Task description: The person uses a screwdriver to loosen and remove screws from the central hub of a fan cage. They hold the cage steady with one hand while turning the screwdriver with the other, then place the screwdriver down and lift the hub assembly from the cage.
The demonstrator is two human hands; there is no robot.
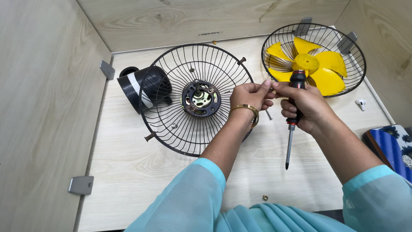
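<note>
My left hand (251,96) and my right hand (307,105) meet fingertip to fingertip over the table, pinching a small brass-coloured part (274,91) between them. The right hand also grips a screwdriver (293,116) with a black and red handle, its shaft pointing down at the table. Left of the hands stands a black wire fan guard (171,124) with a motor (201,99) at its centre and a black housing (139,86) behind. A second guard (274,41) at the back right holds a yellow fan blade (319,68).
A loose screw (268,114) lies just under my left hand and a small brass nut (265,197) near the front edge. A white earbud (361,103) and a blue patterned item (397,148) sit at the right. Wooden walls enclose the left, back and right.
</note>
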